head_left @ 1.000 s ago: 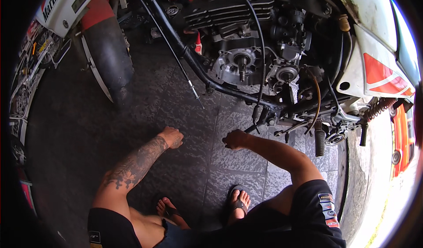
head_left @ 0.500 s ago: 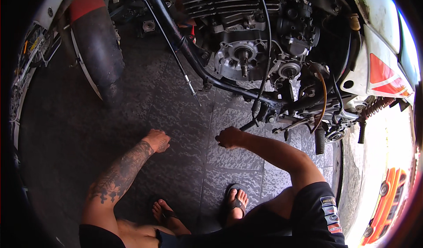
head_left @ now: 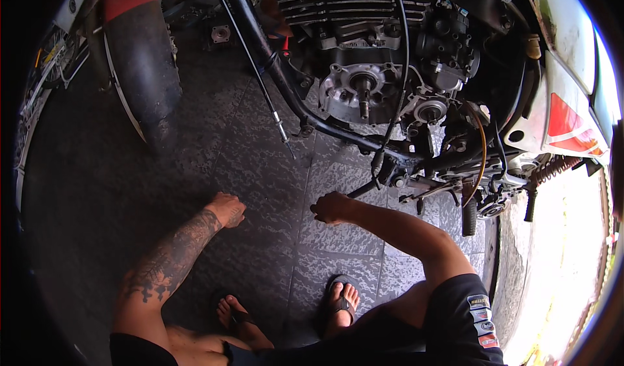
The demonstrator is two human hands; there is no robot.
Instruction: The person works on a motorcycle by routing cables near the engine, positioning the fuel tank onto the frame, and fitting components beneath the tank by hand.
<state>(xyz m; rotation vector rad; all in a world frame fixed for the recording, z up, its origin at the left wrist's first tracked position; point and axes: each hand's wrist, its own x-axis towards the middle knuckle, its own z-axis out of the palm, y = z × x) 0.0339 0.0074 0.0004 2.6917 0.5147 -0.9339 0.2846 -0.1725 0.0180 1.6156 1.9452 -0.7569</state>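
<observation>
Above the tiled floor, my left hand is closed with its knuckles up, and whatever it may hold is hidden under it. My right hand is curled closed just below the lower end of a motorcycle frame. A small dark spot shows at its fingers, too unclear to name. Neither hand visibly touches the motorcycle. Its engine stands ahead of me, with a bare shaft sticking out of the uncovered side. A thin cable hangs loose between the hands and the front wheel.
A front tyre under a red-edged fender is at the upper left. A black cable crosses the engine. Foot pegs and a coil spring stick out at the right. My sandalled feet stand on the dark tiles.
The view has shifted slightly, so the engine sits a little further right and lower. An orange car at the lower right has left view. Both hands stay closed in nearly the same place.
</observation>
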